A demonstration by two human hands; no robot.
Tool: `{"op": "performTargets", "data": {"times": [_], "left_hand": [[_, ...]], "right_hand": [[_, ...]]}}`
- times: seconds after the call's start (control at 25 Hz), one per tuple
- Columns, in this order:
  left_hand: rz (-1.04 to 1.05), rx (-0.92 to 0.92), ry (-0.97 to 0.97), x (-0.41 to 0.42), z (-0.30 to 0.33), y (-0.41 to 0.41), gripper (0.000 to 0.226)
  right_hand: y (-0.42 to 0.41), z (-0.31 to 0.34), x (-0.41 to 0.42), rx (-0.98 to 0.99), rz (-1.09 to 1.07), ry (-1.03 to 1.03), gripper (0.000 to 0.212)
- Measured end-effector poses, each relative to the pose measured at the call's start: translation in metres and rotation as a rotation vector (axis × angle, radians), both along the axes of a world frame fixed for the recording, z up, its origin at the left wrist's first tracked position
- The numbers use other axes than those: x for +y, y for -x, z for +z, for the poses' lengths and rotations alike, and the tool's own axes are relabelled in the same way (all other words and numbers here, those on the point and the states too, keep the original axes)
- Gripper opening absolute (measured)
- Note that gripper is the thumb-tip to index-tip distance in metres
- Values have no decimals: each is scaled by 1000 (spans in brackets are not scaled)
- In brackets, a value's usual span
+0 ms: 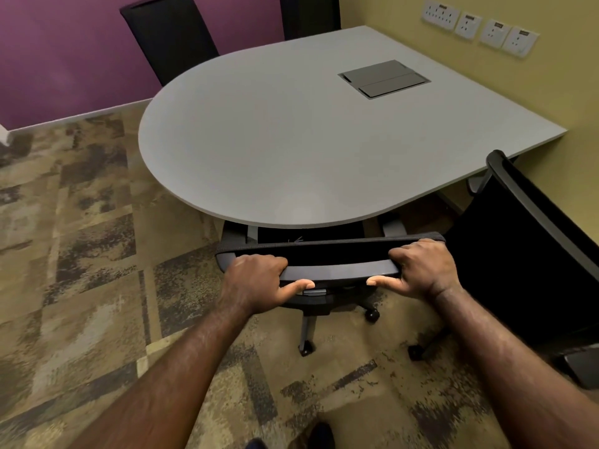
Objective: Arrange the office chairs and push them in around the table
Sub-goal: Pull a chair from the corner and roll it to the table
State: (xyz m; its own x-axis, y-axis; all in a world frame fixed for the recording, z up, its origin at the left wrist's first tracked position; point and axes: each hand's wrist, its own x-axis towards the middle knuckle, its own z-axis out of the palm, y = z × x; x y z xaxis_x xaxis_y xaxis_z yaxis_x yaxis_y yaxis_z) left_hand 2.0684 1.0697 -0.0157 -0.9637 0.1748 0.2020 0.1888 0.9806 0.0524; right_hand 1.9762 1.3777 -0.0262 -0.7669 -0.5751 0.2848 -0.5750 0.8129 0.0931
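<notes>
A black office chair stands at the rounded near end of the grey table, its seat tucked under the tabletop. My left hand grips the left part of the chair's top rail. My right hand grips the right part of the same rail. Another black chair stands to the right, angled beside the table. Two more black chair backs, one at the far left and one further right, rise behind the table's far side.
A flush cable box sits in the tabletop. Wall sockets line the yellow wall on the right, which the table's straight end meets. A purple wall runs along the back. Patterned carpet spreads to the left and front.
</notes>
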Motion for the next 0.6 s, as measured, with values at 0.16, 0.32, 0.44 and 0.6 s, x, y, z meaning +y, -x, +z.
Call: {"op": "performTargets", "data": {"times": [0.16,0.32,0.44,0.6], "left_hand": [[14,34,8,-17,-1,-16,68],[21,32,3,-39,0,-25,67],[17,29,8,-55,4,-29,66],[2,27,13,-80,5,-27,69]], "right_hand": [[-14,0,-18,-15,-3,-2,77],[-23,3,-40,-41,3,20,77],[-27,7,-58,-54,-4,21,79],[-32,9,-81,-57,-11,23,81]]}}
